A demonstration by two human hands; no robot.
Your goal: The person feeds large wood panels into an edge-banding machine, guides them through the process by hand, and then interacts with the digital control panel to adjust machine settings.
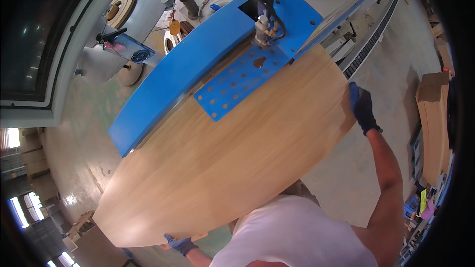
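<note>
A large light wooden panel [237, 158] fills the centre, its far end at 12 o'clock lying under the blue machine arm [198, 64]. The right hand [362, 109], gloved, is closed around the panel's edge at 3 o'clock. The left hand [180, 244], also gloved, grips the near edge at 6 o'clock, fingers curled under

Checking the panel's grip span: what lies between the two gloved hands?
In the head view, only the bare face of the wooden panel lies between the left hand and the right hand; each grips an opposite edge.
</note>
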